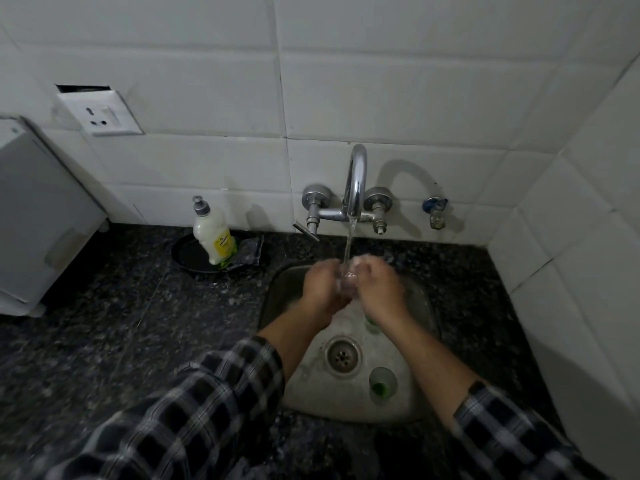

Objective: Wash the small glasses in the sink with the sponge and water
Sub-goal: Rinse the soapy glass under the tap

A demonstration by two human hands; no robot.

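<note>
I am holding one small clear glass (347,279) between both hands under the running stream from the wall-mounted faucet (356,181), above the back of the steel sink (277,292). My left hand (323,287) is cupping the glass from the left, fingers curled around it. My right hand (375,284) is closing on it from the right, fingers wrapped narrow against the wall of the glass. Motion blur is hiding the exact finger placement, and I cannot tell whether a sponge is in either palm.

I am judging the glass to be light, rigid, brittle and, being wet, slippery. The safest hold is around the side wall with the fingers spread, not by the rim, and low over the basin.

A second small glass (382,382) is standing upright in the sink just right of the drain (343,355); it is holding a green residue at the bottom. A third green-tinted glass (372,322) is showing partly beneath my right wrist; its contents are hidden.

On the dark granite counter (121,323), a dish soap bottle (213,233) with pale liquid is standing in a shallow black dish (183,254), with a dark scrub pad (250,251) beside it.
</note>
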